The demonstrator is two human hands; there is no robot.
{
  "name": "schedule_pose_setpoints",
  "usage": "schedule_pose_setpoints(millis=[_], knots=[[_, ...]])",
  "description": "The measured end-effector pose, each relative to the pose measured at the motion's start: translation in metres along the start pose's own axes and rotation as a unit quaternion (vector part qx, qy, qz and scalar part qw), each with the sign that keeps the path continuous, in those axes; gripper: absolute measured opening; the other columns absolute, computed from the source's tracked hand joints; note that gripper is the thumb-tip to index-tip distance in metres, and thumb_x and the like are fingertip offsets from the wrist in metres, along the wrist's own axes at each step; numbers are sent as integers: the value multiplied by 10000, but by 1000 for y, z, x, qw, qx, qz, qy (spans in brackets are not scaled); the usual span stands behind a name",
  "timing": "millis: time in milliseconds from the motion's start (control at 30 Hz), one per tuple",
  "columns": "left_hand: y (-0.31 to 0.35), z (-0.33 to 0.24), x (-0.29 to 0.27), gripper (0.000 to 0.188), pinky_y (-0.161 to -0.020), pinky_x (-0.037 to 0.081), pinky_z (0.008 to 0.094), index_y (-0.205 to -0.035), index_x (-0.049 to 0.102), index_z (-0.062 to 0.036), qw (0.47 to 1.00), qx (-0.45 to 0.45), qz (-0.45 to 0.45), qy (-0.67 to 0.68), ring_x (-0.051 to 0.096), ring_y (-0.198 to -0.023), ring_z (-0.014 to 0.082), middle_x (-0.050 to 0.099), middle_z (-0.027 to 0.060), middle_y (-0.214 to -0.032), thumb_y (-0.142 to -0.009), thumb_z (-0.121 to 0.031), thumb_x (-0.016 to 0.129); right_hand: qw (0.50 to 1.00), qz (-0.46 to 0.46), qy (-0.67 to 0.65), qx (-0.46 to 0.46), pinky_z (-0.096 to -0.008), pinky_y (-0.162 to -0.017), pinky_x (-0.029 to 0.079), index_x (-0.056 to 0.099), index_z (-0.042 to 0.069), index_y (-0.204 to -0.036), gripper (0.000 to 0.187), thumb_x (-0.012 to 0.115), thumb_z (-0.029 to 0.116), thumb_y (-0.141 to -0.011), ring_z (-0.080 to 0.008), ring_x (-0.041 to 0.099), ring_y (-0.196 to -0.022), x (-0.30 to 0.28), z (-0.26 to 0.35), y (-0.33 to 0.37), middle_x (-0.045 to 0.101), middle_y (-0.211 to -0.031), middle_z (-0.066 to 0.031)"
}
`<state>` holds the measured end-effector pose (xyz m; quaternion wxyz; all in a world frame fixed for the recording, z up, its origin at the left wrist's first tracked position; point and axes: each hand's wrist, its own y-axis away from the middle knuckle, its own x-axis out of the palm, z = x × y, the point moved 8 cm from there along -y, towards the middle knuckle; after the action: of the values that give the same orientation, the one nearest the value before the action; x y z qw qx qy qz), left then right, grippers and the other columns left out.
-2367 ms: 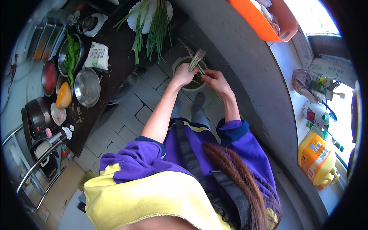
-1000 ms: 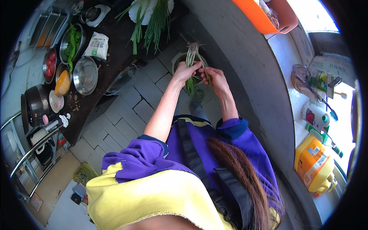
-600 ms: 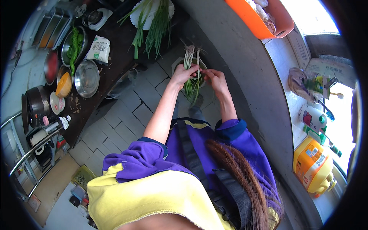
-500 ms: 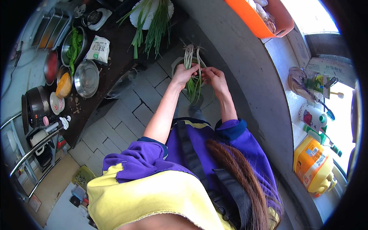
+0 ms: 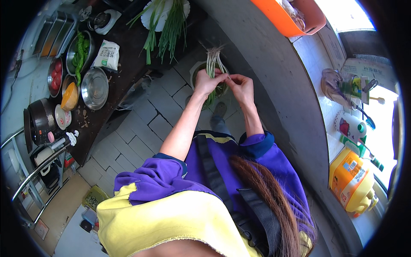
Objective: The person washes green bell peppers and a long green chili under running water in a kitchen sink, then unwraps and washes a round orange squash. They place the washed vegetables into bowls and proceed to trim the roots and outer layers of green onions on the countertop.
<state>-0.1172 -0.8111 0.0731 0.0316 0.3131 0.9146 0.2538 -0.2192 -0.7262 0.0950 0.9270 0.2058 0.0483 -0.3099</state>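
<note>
A bunch of scallions [image 5: 212, 59] hangs in my left hand [image 5: 207, 82], with the pale stalks and stringy roots pointing away from me. Their green leaves droop below that closed hand. My right hand [image 5: 241, 89] is closed in a pinch at the right side of the bunch, on what looks like a thin scallion stalk. Its fingertips meet my left thumb. Under both hands stands a pale round container [image 5: 195, 70] with greens in it, partly hidden by my hands and the scallions.
A dark counter at left holds a plate of long green leaves [image 5: 171, 38], a bowl of green peppers [image 5: 81, 53], a white packet [image 5: 107, 55], a metal plate [image 5: 95, 89] and a rice cooker [image 5: 42, 121]. Right, a ledge carries an orange basket [image 5: 295, 21] and yellow jug [image 5: 353, 182].
The scallions in my left hand have shifted slightly and spread apart at the stalks. My right hand has drawn in a little, its fingertips now against my left thumb.
</note>
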Motion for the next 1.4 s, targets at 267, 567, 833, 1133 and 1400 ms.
schedule_pose_setpoints(millis=[267, 567, 833, 1133, 1400], knots=[[0, 2, -3, 208, -547, 409, 203, -902, 615, 15, 1000, -6, 9, -10, 564, -640, 86, 624, 54, -752, -759, -136, 628, 987, 34, -108, 113, -190, -507, 323, 617, -5, -877, 178, 580, 143, -785, -53, 436, -566, -4, -7, 0, 576, -683, -12], [-10, 5, -58, 234, -679, 456, 338, -849, 627, -21, 955, 4, -57, -291, 608, -770, 290, 617, 184, -776, -722, -217, 637, 994, 47, -20, 92, -211, -528, 332, 635, 1, -863, 175, 533, 132, -808, -57, 413, -572, -44, -23, -16, 528, -642, 12], [-7, 11, -82, 190, -614, 452, 263, -834, 623, 18, 992, -53, -45, -105, 608, -711, 159, 636, 90, -713, -735, -144, 638, 996, 25, 44, 72, -220, -579, 383, 603, -10, -880, 215, 597, 166, -758, -90, 492, -626, -69, -27, -11, 571, -688, -23], [2, 2, -9, 152, -532, 397, 184, -886, 605, 15, 997, -28, 63, 36, 543, -604, 80, 617, 52, -737, -762, -72, 600, 978, 102, -168, 76, -203, -658, 431, 599, -61, -893, 238, 634, 130, -756, -105, 564, -694, 26, -2, 1, 623, -775, -82], [-6, 6, -36, 156, -509, 383, 183, -830, 603, 20, 994, -62, 52, -66, 524, -583, 73, 611, 60, -707, -756, -116, 614, 990, 84, -37, 104, -227, -629, 407, 613, -24, -858, 164, 599, 92, -743, -113, 549, -684, -7, -24, -10, 615, -741, -64]])
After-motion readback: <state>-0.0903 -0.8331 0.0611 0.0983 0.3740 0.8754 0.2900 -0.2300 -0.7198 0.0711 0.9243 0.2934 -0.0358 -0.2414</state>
